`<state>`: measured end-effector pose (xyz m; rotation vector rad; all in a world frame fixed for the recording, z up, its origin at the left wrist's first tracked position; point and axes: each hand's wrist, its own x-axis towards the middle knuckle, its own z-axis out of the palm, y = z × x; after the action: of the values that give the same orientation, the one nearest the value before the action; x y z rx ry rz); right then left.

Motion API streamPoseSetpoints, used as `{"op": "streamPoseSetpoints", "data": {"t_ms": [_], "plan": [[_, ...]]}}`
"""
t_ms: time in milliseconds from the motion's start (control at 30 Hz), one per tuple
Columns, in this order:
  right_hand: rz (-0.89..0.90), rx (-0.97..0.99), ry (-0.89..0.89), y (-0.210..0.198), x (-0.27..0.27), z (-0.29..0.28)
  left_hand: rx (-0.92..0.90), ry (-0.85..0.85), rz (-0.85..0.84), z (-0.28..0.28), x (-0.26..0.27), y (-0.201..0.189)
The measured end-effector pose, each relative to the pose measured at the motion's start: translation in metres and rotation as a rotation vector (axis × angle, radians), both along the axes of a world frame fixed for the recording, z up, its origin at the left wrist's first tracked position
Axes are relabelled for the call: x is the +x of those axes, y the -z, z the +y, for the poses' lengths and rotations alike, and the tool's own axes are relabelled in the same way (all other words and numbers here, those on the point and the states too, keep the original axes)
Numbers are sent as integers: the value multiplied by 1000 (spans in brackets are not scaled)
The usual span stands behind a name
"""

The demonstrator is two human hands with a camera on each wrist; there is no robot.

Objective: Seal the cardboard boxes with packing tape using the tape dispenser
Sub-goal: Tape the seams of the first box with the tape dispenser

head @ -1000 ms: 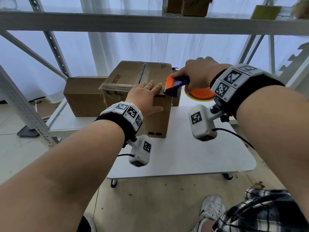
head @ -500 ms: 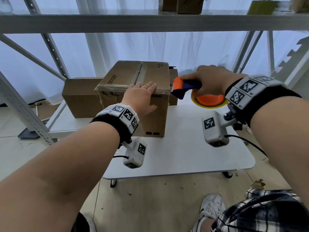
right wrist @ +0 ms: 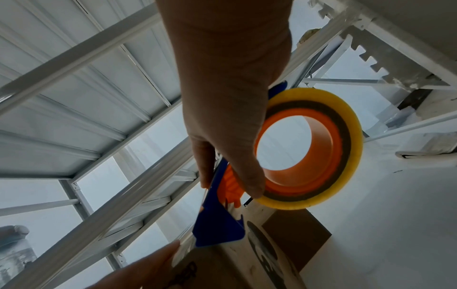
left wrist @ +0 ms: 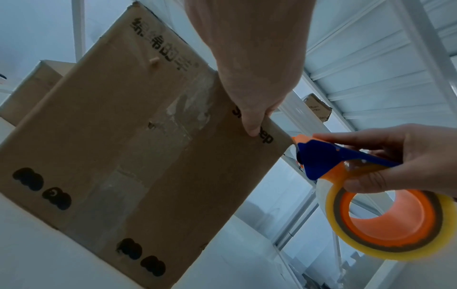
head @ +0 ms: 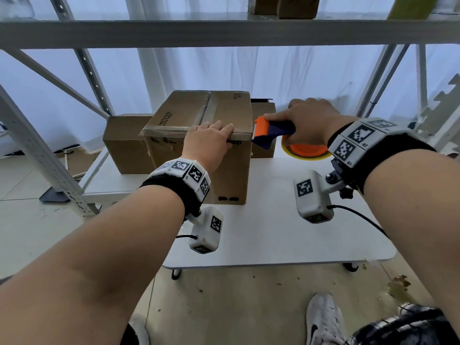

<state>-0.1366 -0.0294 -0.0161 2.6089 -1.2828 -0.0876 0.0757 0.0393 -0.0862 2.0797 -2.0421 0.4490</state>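
A tall cardboard box (head: pixel 199 135) stands on the white table (head: pixel 286 235), with clear tape along its top seam and front top edge. My left hand (head: pixel 211 140) lies flat over the box's near top edge, fingers on top and thumb (left wrist: pixel 252 125) down the front face. My right hand (head: pixel 308 120) grips the orange and blue tape dispenser (head: pixel 273 131) with its yellowish tape roll (left wrist: pixel 385 221). The dispenser's nose touches the box's top right front corner (left wrist: pixel 287 140). In the right wrist view the dispenser (right wrist: pixel 220 224) meets the box (right wrist: pixel 272 254) beside a left fingertip.
Two smaller cardboard boxes stand behind, one to the left (head: pixel 124 143), one to the right (head: pixel 263 130). A grey metal shelf beam (head: pixel 224 33) runs overhead, with slanted struts (head: pixel 37 150) at left. More boxes (head: pixel 296 6) sit on the upper shelf. My shoe (head: pixel 323 319) is below the table.
The dispenser slid rightward off the box's front top edge to its right corner. My left hand stayed pressing the same edge. The head view shifted slightly.
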Motion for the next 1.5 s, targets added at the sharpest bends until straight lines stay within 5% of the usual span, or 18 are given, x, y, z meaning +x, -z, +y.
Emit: {"op": "streamPoseSetpoints", "data": {"t_ms": [200,667,1133,1367,1500], "plan": [[-42,34,-72,2,5,-28,-78,84,113,-14,3,2],[-50,17,-133,6,-3,-53,-44,45,23,-29,-6,11],[-131,-12,-10,28,-64,-44,-59,102,132,-31,-10,10],[-100,-201,-83,25,-67,-48,63,54,-147,-26,-19,11],[-136,-241,-176,29,-74,-47,55,45,-107,-25,-19,11]]}}
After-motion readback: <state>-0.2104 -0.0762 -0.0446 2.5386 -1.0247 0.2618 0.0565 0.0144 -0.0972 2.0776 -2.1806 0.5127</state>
